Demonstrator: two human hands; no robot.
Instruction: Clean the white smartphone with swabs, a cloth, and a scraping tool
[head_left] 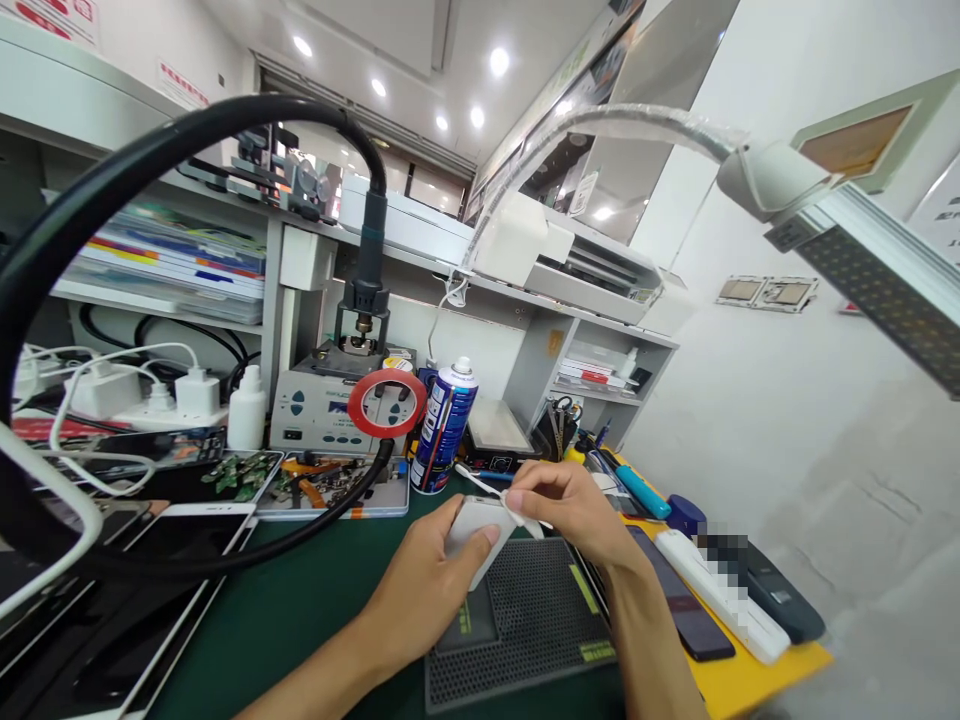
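Between your hands, above the near part of the dark perforated mat (536, 610), is the white device (474, 535). It stands on a tilt, its narrow end facing up and away from you; its long axis appears to slope down from there toward the mat. Your left hand (427, 575) is closed around its side, thumb flat on the broad face. Your right hand (562, 505) is drawn narrow, thumb and fingertips pinching a thin white cord (480, 481) at the device's upper right corner. One length of the cord points up and left, toward the blue spray can (445, 425) standing just beyond your hands. Left of the can, farther from you, a red tape ring (388, 403) stands in front of the grey station (319, 405). Right of your right forearm, a dark phone (679, 600) and a white power strip (720, 595) lie on the yellow surface (780, 675).
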